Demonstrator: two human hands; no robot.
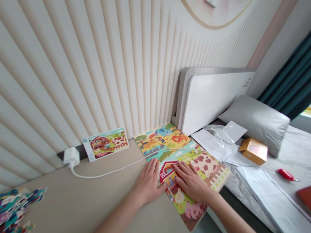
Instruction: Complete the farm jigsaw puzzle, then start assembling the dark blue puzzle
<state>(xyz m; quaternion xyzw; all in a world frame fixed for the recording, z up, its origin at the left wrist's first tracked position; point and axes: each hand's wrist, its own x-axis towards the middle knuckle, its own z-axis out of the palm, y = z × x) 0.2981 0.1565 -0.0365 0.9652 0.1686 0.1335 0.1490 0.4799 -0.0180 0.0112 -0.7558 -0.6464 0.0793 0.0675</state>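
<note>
The farm puzzle (165, 146) shows a red barn (167, 170) beside a brown-spotted cow (205, 165).

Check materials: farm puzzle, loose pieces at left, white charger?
The farm puzzle looks like printed cardboard with a smooth coating, going by its thin flat sheet and slight sheen. The loose pieces look like the same card, with die-cut edges. The white charger looks like matte moulded plastic, with clean rounded corners.
</note>
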